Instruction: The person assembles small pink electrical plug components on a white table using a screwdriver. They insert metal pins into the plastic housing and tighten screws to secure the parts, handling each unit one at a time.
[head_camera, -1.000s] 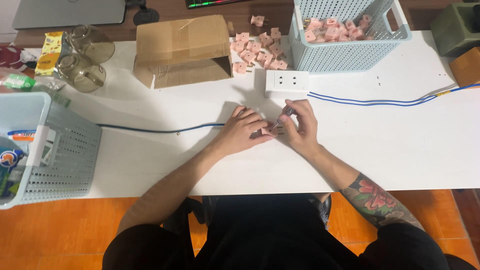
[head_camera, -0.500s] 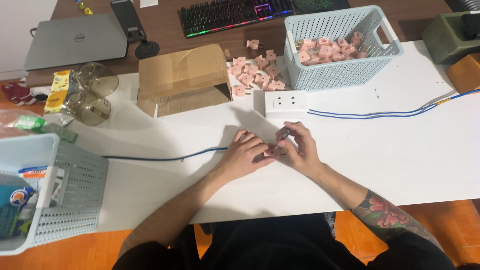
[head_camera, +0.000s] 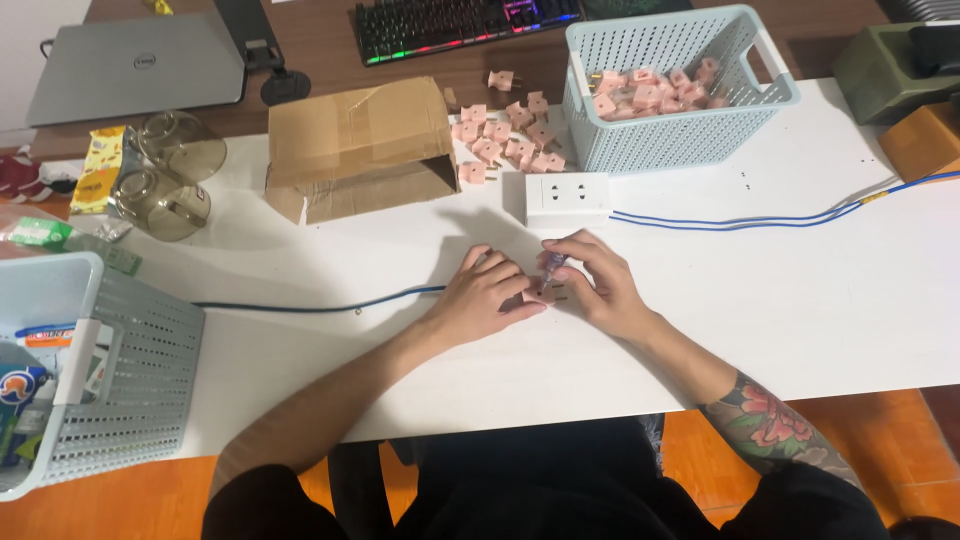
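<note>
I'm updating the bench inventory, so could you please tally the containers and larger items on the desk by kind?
Plastic baskets: 2
Cardboard boxes: 1
White socket blocks: 1
Glass jars: 2
Laptops: 1
Keyboards: 1
Total: 8

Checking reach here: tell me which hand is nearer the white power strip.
Right. The right hand lies just below the white power strip, fingertips close beneath its front edge. The left hand sits lower and further left of it.

Left hand (head_camera: 487, 295) and right hand (head_camera: 598, 285) meet, fingers curled together.
</note>
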